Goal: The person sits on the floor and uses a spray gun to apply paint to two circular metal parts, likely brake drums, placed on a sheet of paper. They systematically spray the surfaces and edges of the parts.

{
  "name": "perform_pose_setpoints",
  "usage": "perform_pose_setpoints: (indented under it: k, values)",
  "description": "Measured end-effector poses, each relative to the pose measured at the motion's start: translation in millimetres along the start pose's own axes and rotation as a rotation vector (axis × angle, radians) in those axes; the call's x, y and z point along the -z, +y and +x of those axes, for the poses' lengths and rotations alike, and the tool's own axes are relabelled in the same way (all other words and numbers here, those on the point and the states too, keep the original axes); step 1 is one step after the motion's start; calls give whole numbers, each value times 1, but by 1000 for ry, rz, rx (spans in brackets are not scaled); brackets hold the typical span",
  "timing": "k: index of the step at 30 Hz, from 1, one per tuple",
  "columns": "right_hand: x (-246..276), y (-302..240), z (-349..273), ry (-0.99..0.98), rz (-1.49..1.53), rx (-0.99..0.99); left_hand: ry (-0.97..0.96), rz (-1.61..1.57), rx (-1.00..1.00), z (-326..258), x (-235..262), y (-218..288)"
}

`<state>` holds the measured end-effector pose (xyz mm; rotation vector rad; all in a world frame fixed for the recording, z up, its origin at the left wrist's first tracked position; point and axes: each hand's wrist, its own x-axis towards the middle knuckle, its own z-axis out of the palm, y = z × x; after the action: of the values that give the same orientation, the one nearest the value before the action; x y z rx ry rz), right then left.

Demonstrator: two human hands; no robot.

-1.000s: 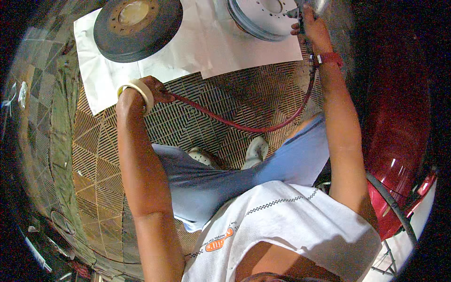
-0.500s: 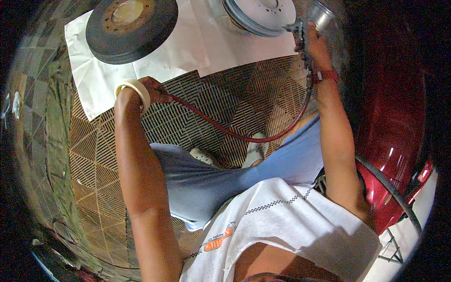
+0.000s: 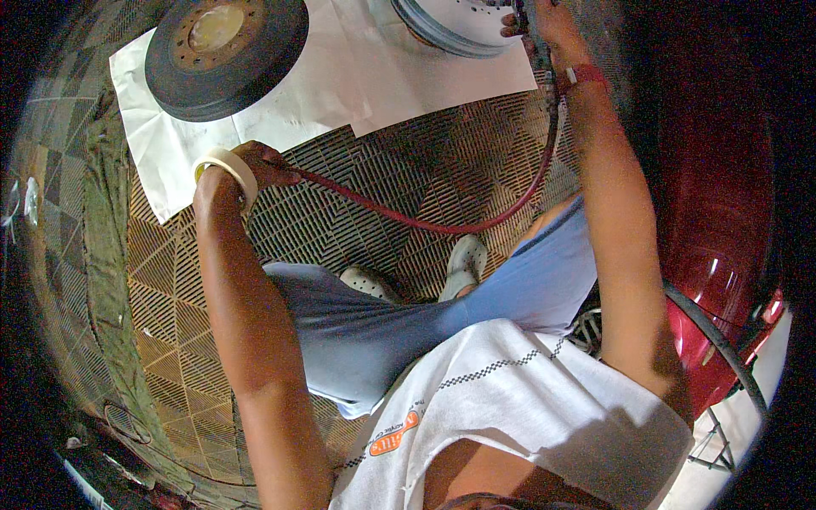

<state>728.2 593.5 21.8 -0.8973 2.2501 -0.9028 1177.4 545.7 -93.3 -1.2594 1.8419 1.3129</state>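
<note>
Hands on hose and spray tool over paper.
Left hand (image 3: pixel 259 166), tape roll (image 3: pixel 225 166) on its wrist, pinches the red hose (image 3: pixel 425 223); right hand (image 3: pixel 544 25) grips the spray tool (image 3: pixel 531 21) beside the white drum (image 3: pixel 450 21).

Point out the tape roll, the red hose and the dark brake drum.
tape roll (image 3: pixel 228 167), head view, on its cream outer band at the left wrist.
red hose (image 3: pixel 425 224), head view, on its low mid-span.
dark brake drum (image 3: pixel 255 64), head view, on its dark outer ring.
</note>
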Motion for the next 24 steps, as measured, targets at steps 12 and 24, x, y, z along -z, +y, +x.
perform_pose_setpoints:
  k: [12,24]
  values:
    - [62,69,103,154,-256,-56,74,-25,33,1,-15,20]
    - [22,63,121,264,1,40,131,-116,173,-24,-11,30]
